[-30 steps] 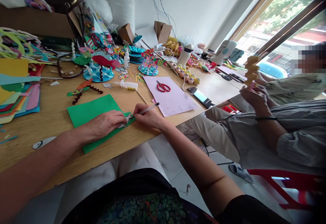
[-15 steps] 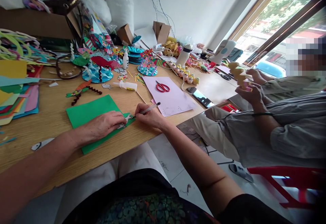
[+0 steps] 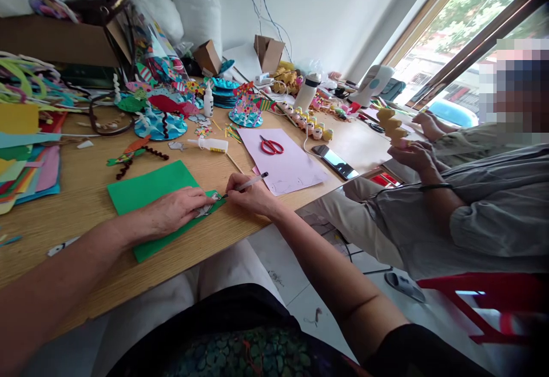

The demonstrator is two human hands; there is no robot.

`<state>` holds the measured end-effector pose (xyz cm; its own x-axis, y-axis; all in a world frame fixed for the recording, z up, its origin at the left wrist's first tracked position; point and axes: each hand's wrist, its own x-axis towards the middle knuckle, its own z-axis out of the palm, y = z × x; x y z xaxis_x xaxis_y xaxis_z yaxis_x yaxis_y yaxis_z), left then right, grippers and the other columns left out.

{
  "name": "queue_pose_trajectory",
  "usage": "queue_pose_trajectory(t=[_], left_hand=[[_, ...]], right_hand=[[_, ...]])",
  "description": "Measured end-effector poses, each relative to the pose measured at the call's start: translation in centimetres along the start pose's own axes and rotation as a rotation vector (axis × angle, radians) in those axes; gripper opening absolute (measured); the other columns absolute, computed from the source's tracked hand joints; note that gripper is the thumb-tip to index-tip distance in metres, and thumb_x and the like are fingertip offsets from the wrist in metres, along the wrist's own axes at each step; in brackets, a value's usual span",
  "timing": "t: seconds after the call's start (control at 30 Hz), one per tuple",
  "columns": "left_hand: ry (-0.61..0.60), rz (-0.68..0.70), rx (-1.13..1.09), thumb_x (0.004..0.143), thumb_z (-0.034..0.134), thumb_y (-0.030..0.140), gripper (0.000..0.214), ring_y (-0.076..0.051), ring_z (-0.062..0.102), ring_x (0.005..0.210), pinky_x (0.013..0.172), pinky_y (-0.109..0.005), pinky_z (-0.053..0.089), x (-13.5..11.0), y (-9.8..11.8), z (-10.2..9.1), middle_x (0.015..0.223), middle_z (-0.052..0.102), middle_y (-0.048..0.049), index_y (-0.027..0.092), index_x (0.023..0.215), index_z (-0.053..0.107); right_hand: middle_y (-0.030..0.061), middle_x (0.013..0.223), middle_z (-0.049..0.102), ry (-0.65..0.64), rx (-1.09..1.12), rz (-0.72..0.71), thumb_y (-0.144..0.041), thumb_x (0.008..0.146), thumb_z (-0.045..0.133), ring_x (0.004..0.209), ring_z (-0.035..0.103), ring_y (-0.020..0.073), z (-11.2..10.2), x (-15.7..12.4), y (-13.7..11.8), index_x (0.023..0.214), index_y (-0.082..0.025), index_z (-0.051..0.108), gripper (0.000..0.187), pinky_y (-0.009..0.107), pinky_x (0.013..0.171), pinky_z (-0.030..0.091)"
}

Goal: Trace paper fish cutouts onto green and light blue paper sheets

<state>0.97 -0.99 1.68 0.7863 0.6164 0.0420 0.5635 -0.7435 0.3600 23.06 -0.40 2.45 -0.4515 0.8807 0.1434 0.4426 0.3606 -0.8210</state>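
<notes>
The left hand (image 3: 174, 211) is lying palm-down and unclenched, its fingertips pressing a small white cutout (image 3: 206, 210) with dark outlines and a curvy contour onto the lower right corner of a smooth, flat green sheet (image 3: 156, 182). The right hand (image 3: 249, 197) is gripping a slim, translucent pen (image 3: 255, 181) with a dark end, its fingers closing around the barrel. The writing end is pointing toward the cutout's right end; whether the tip is touching it, I cannot tell.

The green sheet is resting on the wood-grained table (image 3: 86, 211), near its front edge. Just beyond the hands, a thin, straight stick (image 3: 234, 163) is lying by a white plastic squeeze bottle (image 3: 214, 146). To the right, red-handled scissors (image 3: 271, 145) with looped grips are resting on lilac paper (image 3: 287, 171) bearing faint drawn lines, and a glossy, rectangular phone (image 3: 335, 161) is lying beside it.
</notes>
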Motion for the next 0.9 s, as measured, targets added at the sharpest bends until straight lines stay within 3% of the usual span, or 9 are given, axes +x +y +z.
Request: queue_pose_trajectory(t=[0.43, 0.9], left_hand=[[-0.091, -0.048, 0.011, 0.089, 0.035, 0.024, 0.036, -0.02, 0.056, 0.1, 0.088, -0.03, 0.044, 0.6, -0.06, -0.38, 0.107, 0.06, -0.0081, 0.019, 0.12, 0.053], [-0.102, -0.047, -0.017, 0.087, 0.036, 0.024, 0.038, -0.02, 0.055, 0.099, 0.088, -0.03, 0.043, 0.59, 0.04, -0.58, 0.105, 0.06, -0.0086, 0.018, 0.121, 0.053]], right_hand=[[-0.0061, 0.058, 0.048, 0.01, 0.068, -0.004, -0.016, 0.067, 0.05, 0.056, 0.042, 0.0078, 0.17, -0.1, 0.44, 0.066, -0.018, 0.051, 0.003, 0.019, 0.052, 0.031], [-0.0055, 0.06, 0.05, 0.02, 0.033, -0.025, -0.014, 0.068, 0.05, 0.056, 0.042, 0.0074, 0.31, -0.12, 0.25, 0.066, -0.018, 0.051, 0.005, 0.018, 0.052, 0.032]])
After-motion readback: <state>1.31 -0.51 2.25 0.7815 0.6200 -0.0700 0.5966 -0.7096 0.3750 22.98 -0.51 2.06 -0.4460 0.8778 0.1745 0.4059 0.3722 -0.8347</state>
